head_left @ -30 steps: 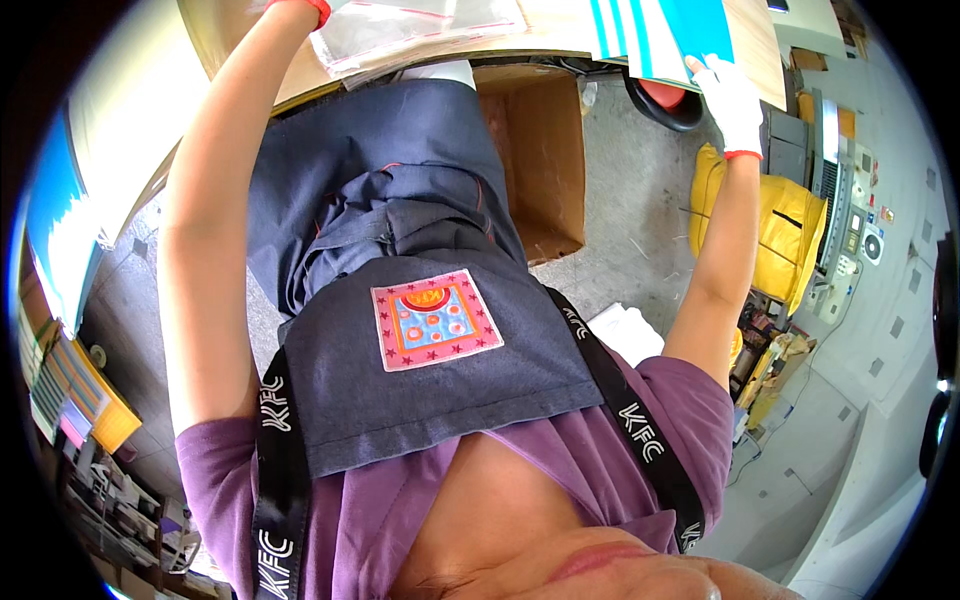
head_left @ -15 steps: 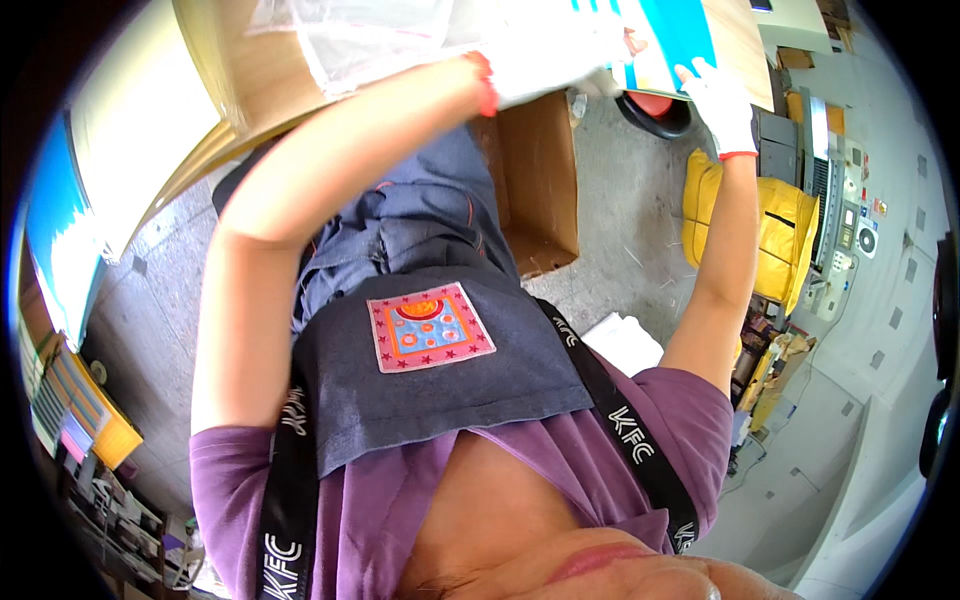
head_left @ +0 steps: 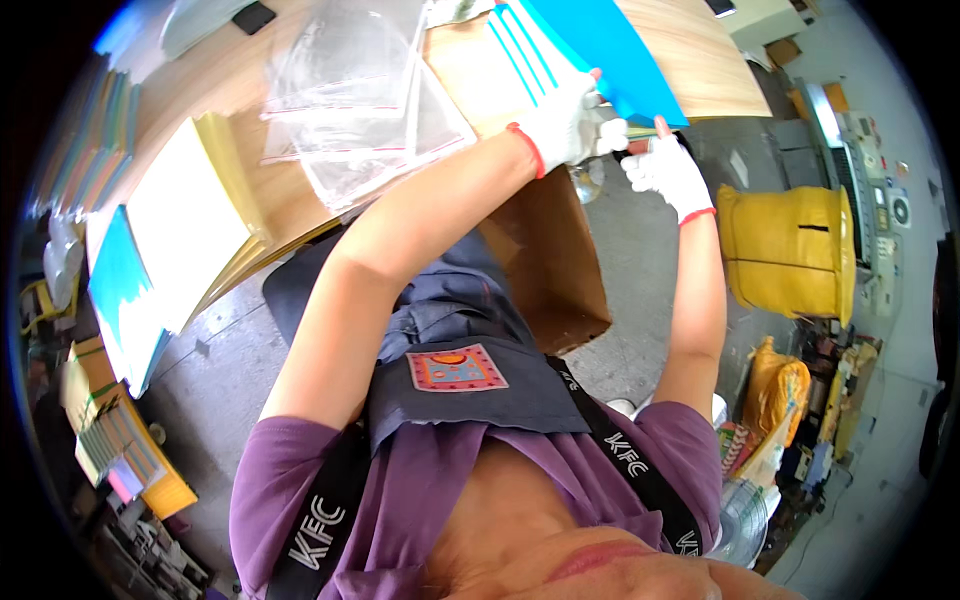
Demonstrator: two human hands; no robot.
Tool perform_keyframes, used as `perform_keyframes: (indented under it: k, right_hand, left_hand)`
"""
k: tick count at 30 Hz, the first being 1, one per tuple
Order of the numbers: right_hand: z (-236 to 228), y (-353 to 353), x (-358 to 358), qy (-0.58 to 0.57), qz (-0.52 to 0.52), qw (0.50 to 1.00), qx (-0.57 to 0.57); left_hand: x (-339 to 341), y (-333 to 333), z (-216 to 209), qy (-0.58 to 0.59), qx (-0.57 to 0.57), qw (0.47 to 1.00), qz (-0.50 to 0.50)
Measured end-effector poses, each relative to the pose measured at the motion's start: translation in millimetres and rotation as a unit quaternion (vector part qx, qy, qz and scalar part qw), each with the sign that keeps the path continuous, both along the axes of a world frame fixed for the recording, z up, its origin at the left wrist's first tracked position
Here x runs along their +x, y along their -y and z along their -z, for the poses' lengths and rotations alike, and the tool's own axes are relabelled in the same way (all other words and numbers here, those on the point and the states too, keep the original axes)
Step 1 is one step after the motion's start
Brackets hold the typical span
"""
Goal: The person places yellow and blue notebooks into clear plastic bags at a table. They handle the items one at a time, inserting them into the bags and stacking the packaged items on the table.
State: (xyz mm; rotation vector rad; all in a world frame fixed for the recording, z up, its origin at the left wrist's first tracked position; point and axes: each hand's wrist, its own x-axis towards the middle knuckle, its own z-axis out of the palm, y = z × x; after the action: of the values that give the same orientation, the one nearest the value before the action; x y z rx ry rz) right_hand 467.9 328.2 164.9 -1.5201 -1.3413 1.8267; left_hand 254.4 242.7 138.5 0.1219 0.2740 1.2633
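A bright blue sheet (head_left: 612,50), perhaps a folder cover, lies at the right of the wooden table, its near edge bent at the table's edge. To its left, white and blue strips (head_left: 525,50) look like staggered edges of similar sheets. My left hand (head_left: 570,122), in a white glove with a red cuff and bare thumb tip, is closed at the sheet's near left edge. My right hand (head_left: 672,175), gloved alike, pinches the near right corner, thumb on top and fingers curled below. The glove fingers partly hide both grips.
Clear plastic bags (head_left: 350,100) lie left of the sheets. Cream sheets (head_left: 190,205) and blue-and-white ones (head_left: 125,290) overhang the table at far left. Below the table stands an open cardboard box (head_left: 560,260). A yellow bundle (head_left: 788,250) sits on the floor at right.
My left hand has come down and right to the blue sheet's near edge. My right hand has moved from lying spread on the sheet to pinching its corner. The view has shifted.
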Motion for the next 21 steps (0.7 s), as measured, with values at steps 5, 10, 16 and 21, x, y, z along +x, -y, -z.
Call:
perform_keyframes:
  k: [5,10,16,21]
  right_hand:
    - [98.7,-81.4,94.2,-0.634,0.103,0.683,-0.347]
    - [64.4,-62.7,44.2,-0.161,0.106,0.981,0.027]
    - [31.1,-34.3,27.8,-0.155,0.093,0.982,0.055]
    - [44.0,-53.3,36.1,-0.168,0.094,0.981,0.009]
  left_hand:
    - [21.4,34.8,-19.4,-0.056,0.052,0.996,-0.055]
    - [-38.7,117.2,59.9,-0.361,0.165,0.918,-0.011]
    - [-95.3,169.5,53.1,-0.466,0.131,0.874,0.029]
    - [-74.8,108.6,46.6,-0.43,0.139,0.891,0.039]
